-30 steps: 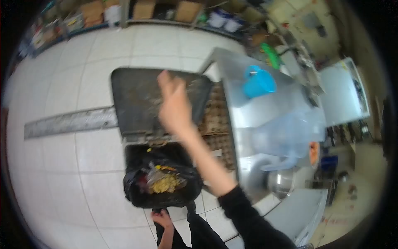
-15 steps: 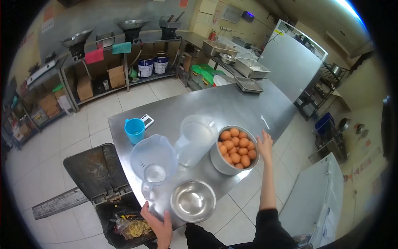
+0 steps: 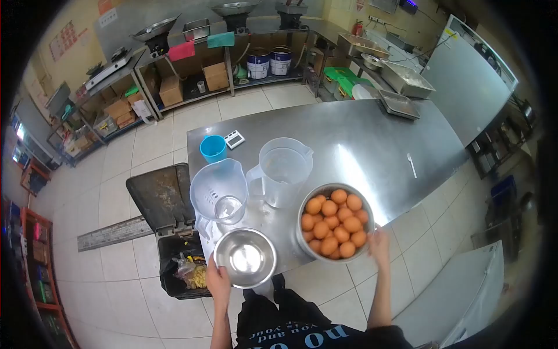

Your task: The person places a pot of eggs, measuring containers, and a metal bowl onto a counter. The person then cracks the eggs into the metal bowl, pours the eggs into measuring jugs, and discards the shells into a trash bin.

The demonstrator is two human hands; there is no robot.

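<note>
Left hand (image 3: pixel 218 283): moved; gripped bowl (image 3: pixel 244 257) with curled fingers.
Right hand (image 3: pixel 379 248): beside pot (image 3: pixel 324 191); couldn't tell grip.
Eggs (image 3: pixel 341 234): likely needed gentleness.

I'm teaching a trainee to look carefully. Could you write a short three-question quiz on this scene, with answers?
1. What fills the pot beside the right grip?
2. True or false: the left grip touches the bowl at its rim.
3. What colour is the cup? a) red b) blue c) yellow

Key: 1. Eggs. 2. True. 3. b.
</note>
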